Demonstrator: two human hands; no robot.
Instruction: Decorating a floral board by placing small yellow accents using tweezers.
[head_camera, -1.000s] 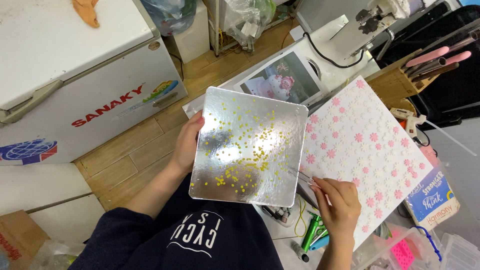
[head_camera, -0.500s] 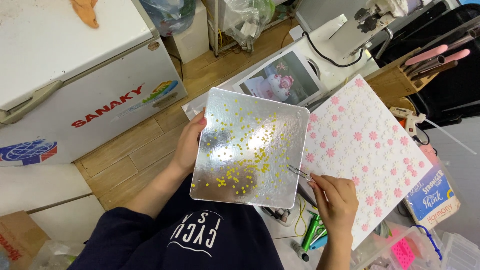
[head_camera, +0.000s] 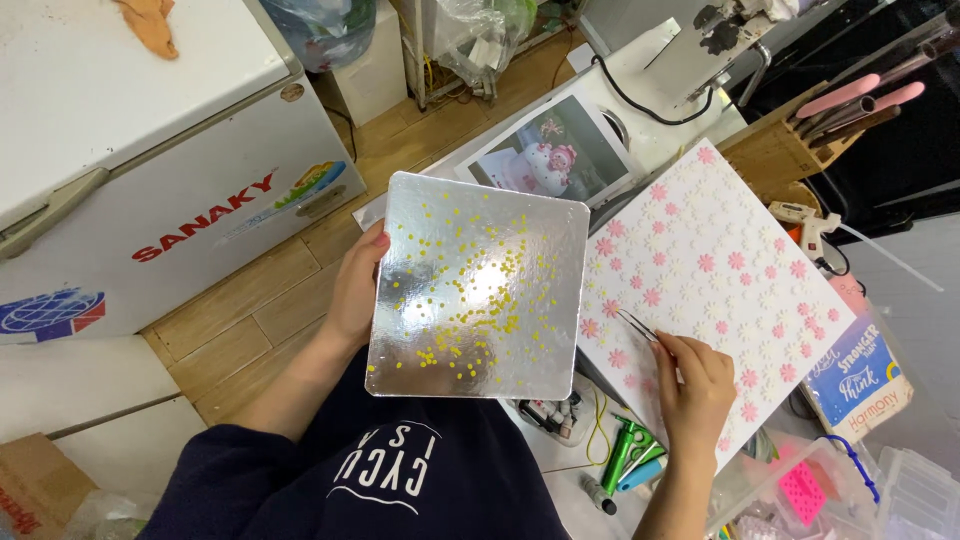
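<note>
From the head view I see my left hand (head_camera: 352, 292) gripping the left edge of a square silver foil board (head_camera: 478, 288) at mid-frame, thumb curled over the front face near the upper left corner and the other fingers hidden behind it, so the board is clamped between thumb and fingers. The board is held up, tilted slightly, its face dotted with small yellow dots (head_camera: 470, 320) that cluster thickest toward the lower middle. My right hand (head_camera: 695, 385) sits at lower right of the frame, fingers bunched together and pinching a pair of metal tweezers (head_camera: 637, 326). The tweezers stick out of the fingertips toward the upper left; their long axis runs diagonally from the hand at lower right to the tips at upper left, and the tips end over the left part of the white foam sheet (head_camera: 715, 290), just beside the foil board's right edge. I cannot tell whether the tips hold anything. The foam sheet lies tilted across the right half of the frame, covered in rows of pink and white flower shapes (head_camera: 706, 262). Above it, at upper middle, lies a printed photo (head_camera: 560, 150) of a pink and white cake figure. A white chest freezer (head_camera: 150, 150) fills the upper left. Near the right hand's wrist, at the bottom, lies a green tool (head_camera: 622, 452), and a glue gun (head_camera: 805, 222) rests at right.
</note>
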